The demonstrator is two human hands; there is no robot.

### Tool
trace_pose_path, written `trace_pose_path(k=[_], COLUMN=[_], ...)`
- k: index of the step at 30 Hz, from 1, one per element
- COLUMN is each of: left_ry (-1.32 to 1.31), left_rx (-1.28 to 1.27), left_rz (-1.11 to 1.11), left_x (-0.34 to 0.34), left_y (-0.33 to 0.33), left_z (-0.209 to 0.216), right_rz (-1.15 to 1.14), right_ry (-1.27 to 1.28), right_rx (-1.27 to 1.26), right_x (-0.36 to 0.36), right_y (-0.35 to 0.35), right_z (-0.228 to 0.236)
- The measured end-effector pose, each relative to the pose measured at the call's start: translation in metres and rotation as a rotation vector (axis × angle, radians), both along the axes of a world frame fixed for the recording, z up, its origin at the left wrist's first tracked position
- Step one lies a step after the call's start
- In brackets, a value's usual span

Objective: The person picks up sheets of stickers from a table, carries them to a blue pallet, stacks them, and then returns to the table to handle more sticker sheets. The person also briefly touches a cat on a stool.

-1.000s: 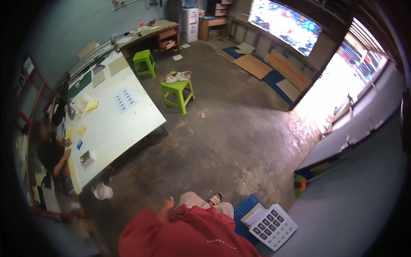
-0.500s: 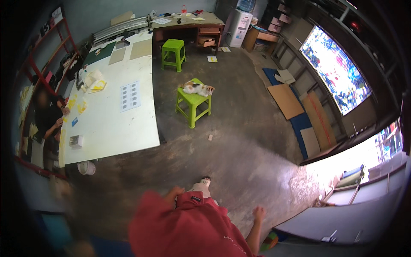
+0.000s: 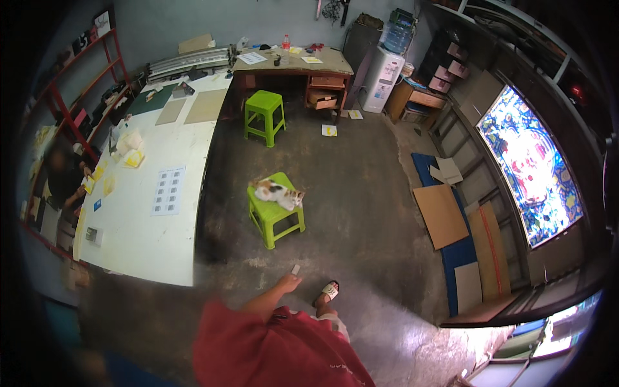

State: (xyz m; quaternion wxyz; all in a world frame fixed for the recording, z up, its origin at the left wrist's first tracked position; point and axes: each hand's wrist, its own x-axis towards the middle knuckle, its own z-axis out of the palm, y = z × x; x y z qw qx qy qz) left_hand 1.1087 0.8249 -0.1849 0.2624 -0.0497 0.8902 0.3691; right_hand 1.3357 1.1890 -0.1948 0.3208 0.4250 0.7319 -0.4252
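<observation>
My left hand [image 3: 288,282] reaches forward over the floor, past the hem of my red shirt. Just beyond its fingertips in the picture shows a small flat pale piece [image 3: 295,269], which seems to lie on the floor below. The fingers are too small to make out clearly. My right hand is out of the picture. Ahead stands a green plastic stool [image 3: 278,213] with a white, orange and black cat [image 3: 278,193] lying on its seat. One sandalled foot [image 3: 329,292] is forward on the floor.
Left is a long white table [image 3: 135,238] with a printed sheet [image 3: 169,191]; a co-worker [image 3: 61,174] handles yellow-printed paper at its far side. Farther off are another green stool [image 3: 264,116], a wooden desk [image 3: 296,62] and a water dispenser [image 3: 383,80]. Cardboard [image 3: 440,216] lies right.
My view has shifted forward, so table, stools and cat sit lower in the picture. My left hand has swung forward from my side; my right hand has left view.
</observation>
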Motion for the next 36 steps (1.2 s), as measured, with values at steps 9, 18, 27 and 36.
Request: trace_pose_path(k=[9,18,27,36], left_ry=[-0.304,-0.563,-0.011,-0.454], left_rx=[-0.350,0.000,0.196,0.038], left_rz=[0.294,0.806,0.961,1.009], left_x=[-0.060,-0.239,-0.574,-0.657], left_y=[-0.053,0.014,0.006,-0.076], left_z=[-0.027,-0.073,0.053,0.011], right_rz=[1.379,0.126,0.752,0.767], right_ry=[0.050,0.827,-0.085,0.036], right_rx=[0.792,0.043,0.189,-0.047], right_x=[-0.406,-0.795,-0.826,-1.115], right_y=[0.221,0.189,0.129,-0.038], right_z=[-0.023,0.121,-0.008,0.009])
